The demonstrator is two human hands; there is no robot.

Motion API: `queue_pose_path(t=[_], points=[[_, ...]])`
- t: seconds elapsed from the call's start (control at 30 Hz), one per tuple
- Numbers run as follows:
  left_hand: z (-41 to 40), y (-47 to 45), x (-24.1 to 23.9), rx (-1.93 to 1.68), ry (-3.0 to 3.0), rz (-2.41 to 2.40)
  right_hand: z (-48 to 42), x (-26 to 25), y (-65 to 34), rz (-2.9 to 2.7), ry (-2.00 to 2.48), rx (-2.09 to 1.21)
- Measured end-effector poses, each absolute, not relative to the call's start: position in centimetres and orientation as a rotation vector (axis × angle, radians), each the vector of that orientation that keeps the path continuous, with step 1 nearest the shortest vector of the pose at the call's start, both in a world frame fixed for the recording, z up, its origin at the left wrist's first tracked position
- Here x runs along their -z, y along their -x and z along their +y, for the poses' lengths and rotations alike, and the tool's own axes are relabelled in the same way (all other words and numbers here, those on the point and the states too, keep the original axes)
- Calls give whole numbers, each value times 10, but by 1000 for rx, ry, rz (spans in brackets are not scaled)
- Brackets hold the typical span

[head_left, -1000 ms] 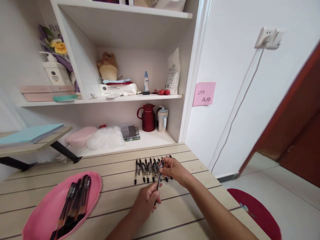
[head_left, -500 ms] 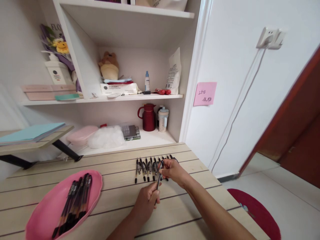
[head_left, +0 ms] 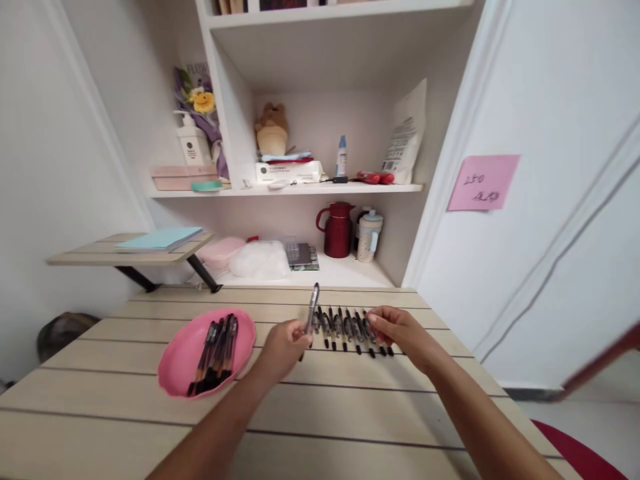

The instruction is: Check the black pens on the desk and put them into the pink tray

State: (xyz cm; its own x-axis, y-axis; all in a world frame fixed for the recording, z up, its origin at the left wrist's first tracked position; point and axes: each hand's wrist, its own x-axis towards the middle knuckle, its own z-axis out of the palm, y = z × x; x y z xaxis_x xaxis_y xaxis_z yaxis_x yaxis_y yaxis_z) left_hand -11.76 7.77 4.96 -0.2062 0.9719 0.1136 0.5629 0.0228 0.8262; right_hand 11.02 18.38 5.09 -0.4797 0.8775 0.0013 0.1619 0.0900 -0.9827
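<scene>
My left hand (head_left: 286, 348) is closed around a pen (head_left: 313, 307), which stands tilted upright with its clear-and-dark end uppermost. Just right of it, a row of black-and-clear pens (head_left: 344, 333) lies side by side on the table, with short clear-and-black pieces, apparently caps, among them. At the right end of that row is my right hand (head_left: 397, 330), thumb and fingers pinched together; what they grip, if anything, is hidden. Off to the left, a pink scalloped dish (head_left: 173, 363) holds a bundle of several dark pens (head_left: 217, 353).
A small raised stand (head_left: 90, 248) bearing light-blue papers (head_left: 157, 239) sits at the table's back left. Behind the table, white shelves (head_left: 300, 191) hold a red jug (head_left: 338, 230), a pale cup (head_left: 369, 237) and a plastic bag (head_left: 260, 260). A pink note (head_left: 484, 181) is on the wall.
My right hand has come off the pen and moved right to the row's end. My left hand has raised the pen beside the row. The view has swung left.
</scene>
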Motion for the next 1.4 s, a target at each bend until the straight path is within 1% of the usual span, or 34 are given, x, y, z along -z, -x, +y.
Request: queue_pose_path(t=[0.07,0.13,0.27,0.37,0.47,0.63,0.73,0.8,0.9,0.97,1.03,1.13,1.2,1.27,1.33,1.4], points=[[58,153,-61,-1076,-1531,1928,186,-49,-111,-1751,1019,-1442],[37,189,-66,-976,-1538,2221,187,-48,-111,-1764,1014,-1444],[4,245,-60,-592,-1420,2584,189,-52,-114,-1784,1043,-1393],[-4,265,-48,-396,-1441,2740,197,-54,-123,-1775,1084,-1293],[-2,270,-42,-284,-1466,2785,209,-56,-139,-1755,1179,-1124],[1,261,-48,-253,-1505,2814,224,-52,-160,-1974,1592,-668],[5,250,-51,-362,-1610,2794,225,-37,-158,-2164,1891,-403],[10,238,-51,-480,-1680,2766,223,-25,-153,-2210,1981,-345],[21,210,-50,-682,-1826,2597,220,-14,-147,-2212,1994,-351],[30,185,-49,-811,-1912,2366,221,-14,-147,-2207,1986,-353],[42,156,-47,-926,-1864,2111,222,-22,-148,-2196,1976,-349],[66,111,-43,-1058,-1515,1744,216,-40,-143,-2171,1890,-374],[82,84,-40,-1106,-1209,1516,204,-50,-131,-2166,1702,-468],[97,61,-38,-1135,-972,1316,187,-53,-113,-2215,1441,-638],[109,46,-34,-1139,-856,1184,173,-51,-96,-2291,1230,-727],[116,39,-28,-1165,-817,1140,168,-47,-88,-2335,1141,-740]])
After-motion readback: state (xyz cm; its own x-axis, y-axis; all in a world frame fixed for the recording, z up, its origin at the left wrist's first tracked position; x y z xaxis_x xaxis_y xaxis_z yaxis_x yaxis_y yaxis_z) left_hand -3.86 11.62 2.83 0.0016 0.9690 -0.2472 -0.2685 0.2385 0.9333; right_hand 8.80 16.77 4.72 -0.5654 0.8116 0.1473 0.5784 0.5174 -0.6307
